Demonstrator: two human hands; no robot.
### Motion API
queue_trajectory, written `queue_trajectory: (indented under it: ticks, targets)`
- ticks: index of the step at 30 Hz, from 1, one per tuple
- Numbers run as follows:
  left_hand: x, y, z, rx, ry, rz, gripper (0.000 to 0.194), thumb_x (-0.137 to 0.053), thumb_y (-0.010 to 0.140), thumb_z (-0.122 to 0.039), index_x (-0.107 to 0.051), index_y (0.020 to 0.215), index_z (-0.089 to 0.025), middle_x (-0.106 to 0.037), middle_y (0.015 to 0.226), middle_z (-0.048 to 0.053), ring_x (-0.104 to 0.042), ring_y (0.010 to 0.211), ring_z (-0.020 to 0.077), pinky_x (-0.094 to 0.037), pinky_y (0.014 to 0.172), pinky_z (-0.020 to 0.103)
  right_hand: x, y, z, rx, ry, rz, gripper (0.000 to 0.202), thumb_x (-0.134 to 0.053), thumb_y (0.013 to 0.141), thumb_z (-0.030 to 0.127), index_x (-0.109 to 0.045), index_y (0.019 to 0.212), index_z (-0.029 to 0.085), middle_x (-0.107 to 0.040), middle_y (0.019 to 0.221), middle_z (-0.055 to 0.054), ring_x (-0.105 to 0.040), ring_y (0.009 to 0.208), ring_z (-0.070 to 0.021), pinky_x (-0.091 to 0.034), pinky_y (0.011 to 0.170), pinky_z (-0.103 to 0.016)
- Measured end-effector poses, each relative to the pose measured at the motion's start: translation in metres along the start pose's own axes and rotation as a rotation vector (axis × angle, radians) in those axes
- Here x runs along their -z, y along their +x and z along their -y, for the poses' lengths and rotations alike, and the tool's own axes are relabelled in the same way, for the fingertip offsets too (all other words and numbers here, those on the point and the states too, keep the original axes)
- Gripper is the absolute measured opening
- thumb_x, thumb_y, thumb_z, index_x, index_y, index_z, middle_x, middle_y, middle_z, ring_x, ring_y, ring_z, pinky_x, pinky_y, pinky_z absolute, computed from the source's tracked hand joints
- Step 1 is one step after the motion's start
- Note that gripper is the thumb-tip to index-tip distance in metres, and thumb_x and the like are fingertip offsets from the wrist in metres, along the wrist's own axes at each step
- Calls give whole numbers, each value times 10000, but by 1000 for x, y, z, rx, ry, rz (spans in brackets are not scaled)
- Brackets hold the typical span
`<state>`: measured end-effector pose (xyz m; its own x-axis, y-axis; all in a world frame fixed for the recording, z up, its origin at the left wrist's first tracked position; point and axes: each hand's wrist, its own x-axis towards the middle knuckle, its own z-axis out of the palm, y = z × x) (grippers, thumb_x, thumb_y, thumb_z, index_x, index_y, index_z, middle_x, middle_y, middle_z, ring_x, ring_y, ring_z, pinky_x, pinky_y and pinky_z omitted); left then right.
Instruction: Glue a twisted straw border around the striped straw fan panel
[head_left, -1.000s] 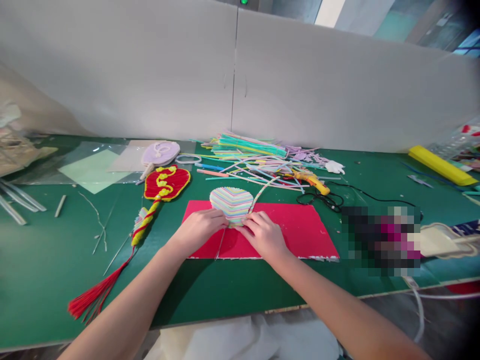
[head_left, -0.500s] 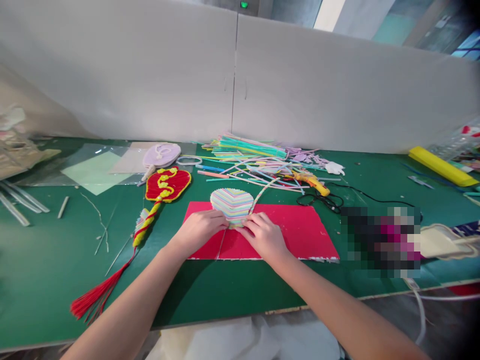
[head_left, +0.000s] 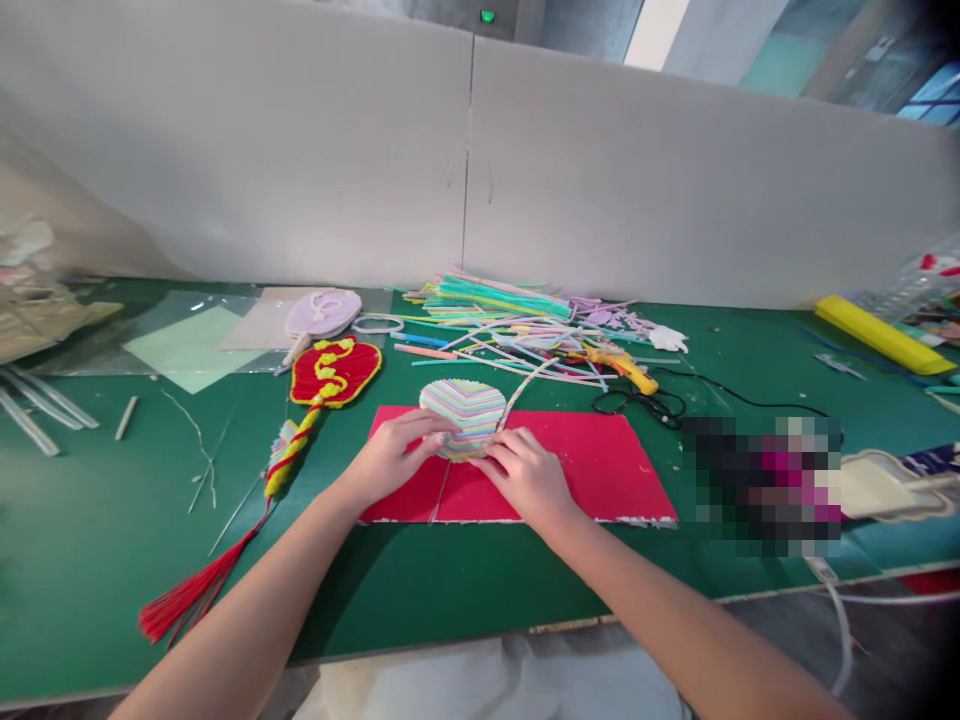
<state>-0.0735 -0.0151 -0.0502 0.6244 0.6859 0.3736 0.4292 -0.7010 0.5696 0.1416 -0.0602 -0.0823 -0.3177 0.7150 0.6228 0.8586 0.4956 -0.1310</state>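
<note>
A rounded panel with pastel chevron stripes point(head_left: 466, 405) lies on the red board point(head_left: 600, 465), in front of me. My left hand point(head_left: 394, 455) is at its lower left edge, thumb and fingers drawn together on the rim. At the lower right edge my right hand point(head_left: 529, 470) pinches the rim, where a thin twisted strip point(head_left: 527, 390) sticks out up and to the right. A thin thread or wire point(head_left: 441, 492) runs down the board below the panel.
A red and yellow fan point(head_left: 336, 372) with a red tassel point(head_left: 196, 590) lies left. Behind are a lilac fan point(head_left: 324, 313), a pile of colourful stems point(head_left: 502, 300) and a yellow-orange glue gun point(head_left: 630, 368) with a black cord. A yellow bar point(head_left: 883, 335) is at the right.
My left hand's fingertips have shifted slightly up and left along the panel's rim, showing more of its lower edge. My right hand has stayed nearly in place.
</note>
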Motion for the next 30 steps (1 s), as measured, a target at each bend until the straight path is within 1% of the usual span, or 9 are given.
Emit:
queue_trajectory:
  ticks: [3, 7, 10, 14, 18, 23, 26, 28, 30]
  targets:
    - [-3, 1, -4, -3, 47, 107, 448, -300, 988, -379, -441, 1376, -204, -453, 1431, 89, -398, 1333, 227, -296, 1116, 430, 1, 0, 0, -1, -3, 9, 221, -600, 876, 365, -699, 790, 187, -688, 810, -38, -586, 795, -167, -442, 593, -245]
    - [-14, 4, -12, 10, 243, 268, 489, -251, 991, -424, -306, 1448, -258, -277, 1526, 54, -225, 1417, 222, -134, 1154, 508, 1, 1, 0, 5, -24, 11, 187, -619, 865, 341, -701, 791, 190, -694, 833, -35, -587, 796, -169, -432, 571, -252]
    - [-21, 5, -14, 24, 356, 154, 529, -224, 991, -423, -227, 1478, -216, -158, 1559, 76, -138, 1437, 223, -121, 1160, 485, 1, 1, 0, 7, -29, 26, 179, -620, 866, 334, -702, 790, 194, -696, 832, -36, -587, 797, -169, -438, 584, -250]
    - [-24, 7, -14, 70, 424, 146, 503, -239, 988, -432, -290, 1457, -255, -213, 1547, 65, -188, 1427, 231, -147, 1152, 498, 0, 1, -1, 10, -31, 28, 203, -597, 881, 341, -703, 788, 195, -698, 836, -44, -588, 794, -168, -440, 581, -247]
    - [-22, 7, -11, 174, 461, -116, 511, -234, 991, -380, -232, 1477, -221, -122, 1569, 81, -99, 1442, 241, -124, 1152, 511, 0, 2, 0, 1, -14, 19, 202, -608, 872, 359, -704, 826, 187, -695, 828, -47, -591, 800, -165, -448, 592, -241]
    - [-28, 5, 1, 246, 397, 73, 449, -298, 982, -371, -373, 1414, -275, -296, 1522, 75, -251, 1403, 285, -180, 1106, 599, 0, 2, 0, 0, -10, 21, 220, -603, 873, 372, -705, 797, 193, -688, 807, -54, -594, 800, -165, -464, 628, -240]
    - [-22, 5, 5, 258, 314, -126, 388, -329, 974, -294, -492, 1322, -238, -436, 1434, 106, -392, 1327, 274, -245, 1088, 587, 1, 2, 0, -5, -3, 23, 225, -590, 881, 376, -710, 817, 197, -691, 814, -56, -595, 799, -166, -471, 620, -241]
    - [-13, 5, 5, 240, 218, -292, 312, -387, 954, -269, -600, 1172, -207, -596, 1239, 104, -548, 1155, 230, -398, 1022, 461, 1, 2, 0, -10, 4, 28, 228, -585, 884, 377, -711, 823, 196, -691, 816, -57, -594, 800, -166, -474, 620, -242]
    - [-2, 3, 3, 186, 128, -302, 242, -442, 937, -280, -656, 1013, -195, -663, 1032, 75, -621, 967, 187, -494, 878, 328, 1, 2, 0, -14, 10, 31, 230, -585, 884, 375, -711, 820, 194, -689, 817, -60, -593, 804, -165, -475, 625, -242]
